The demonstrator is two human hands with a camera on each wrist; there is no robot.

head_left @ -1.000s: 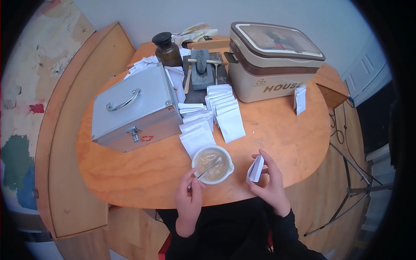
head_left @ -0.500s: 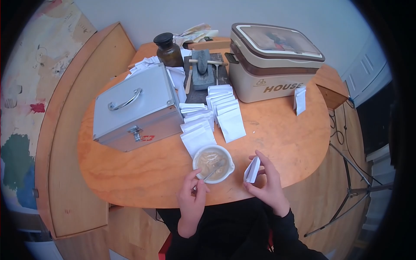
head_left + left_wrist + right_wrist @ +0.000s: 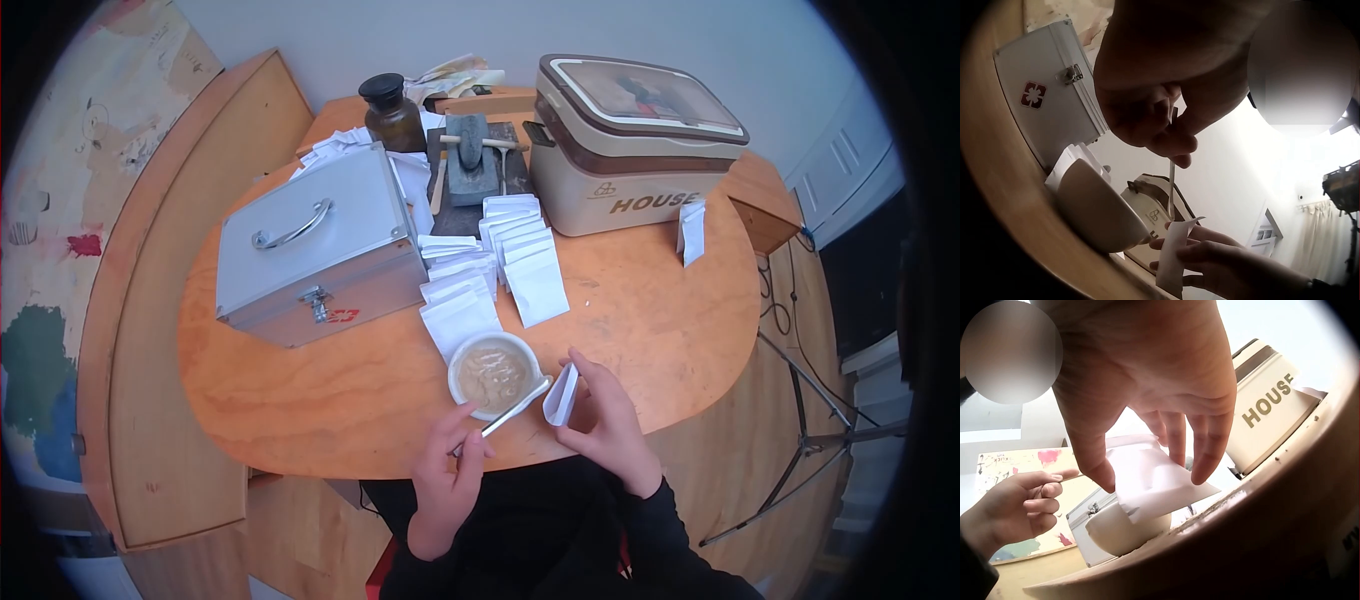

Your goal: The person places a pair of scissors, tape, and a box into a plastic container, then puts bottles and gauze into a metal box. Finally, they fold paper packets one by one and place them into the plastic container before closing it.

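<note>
Left grip (image 3: 446, 482) pinches a spoon (image 3: 513, 408), handle partly hidden; right grip (image 3: 612, 428) pinches a packet (image 3: 561, 396), contents unclear.

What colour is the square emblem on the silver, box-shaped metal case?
The square emblem is red and white, clearest in the left wrist view.

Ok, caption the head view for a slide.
The left hand holds a spoon beside a white bowl; the right hand holds a folded paper packet.

The left grip (image 3: 447, 482) partly hides the spoon (image 3: 515, 407); wrist views conceal what the bowl (image 3: 1094, 209) holds.
</note>
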